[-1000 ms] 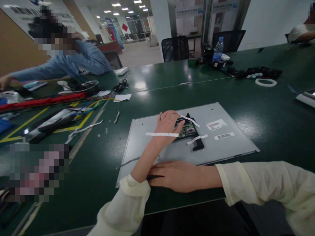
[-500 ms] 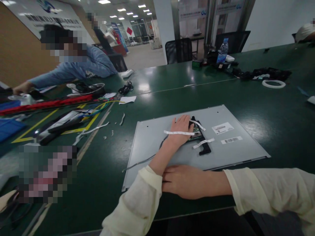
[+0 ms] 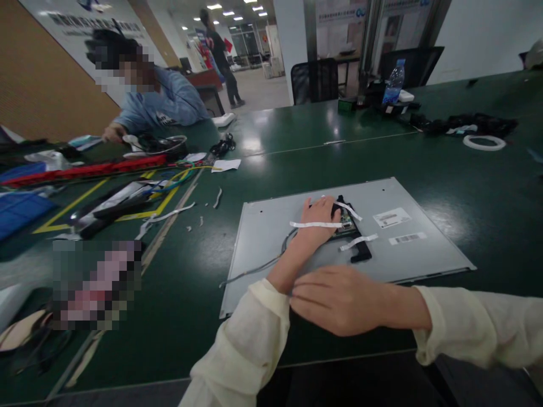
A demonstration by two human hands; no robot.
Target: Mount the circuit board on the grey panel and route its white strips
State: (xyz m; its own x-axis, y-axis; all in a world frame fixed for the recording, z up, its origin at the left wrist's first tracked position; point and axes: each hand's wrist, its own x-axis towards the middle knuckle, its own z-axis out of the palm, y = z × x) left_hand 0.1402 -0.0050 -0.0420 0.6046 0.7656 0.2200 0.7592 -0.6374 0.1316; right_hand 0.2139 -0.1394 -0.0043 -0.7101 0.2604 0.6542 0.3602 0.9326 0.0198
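Observation:
My left hand (image 3: 318, 215) lies flat, fingers stretched forward, on a black frame with a green circuit board (image 3: 347, 227) on the grey metal panel (image 3: 263, 243). A white tape strip (image 3: 311, 225) crosses over the back of this hand. Two more strips, one upper (image 3: 348, 210) and one lower (image 3: 358, 242), lie across the black frame. A thin grey cable (image 3: 250, 273) runs from the frame to the panel's left edge. My right hand (image 3: 339, 299) is beside my left forearm at the panel's near edge, empty, its fingers stretched out; whether it touches the forearm I cannot tell.
Two labels, a printed one (image 3: 391, 217) and a barcode (image 3: 407, 238), are on the panel's right part. Tape scraps (image 3: 218, 198) and a red strip (image 3: 106, 168) lie leftward. A white ring (image 3: 483, 142) and a bottle (image 3: 394, 82) are far right. A co-worker (image 3: 169, 96) sits far left.
My right hand has risen slightly from the panel's near edge, while my left stays on the black frame. The co-worker's arm has drawn back, and the view has shifted a little.

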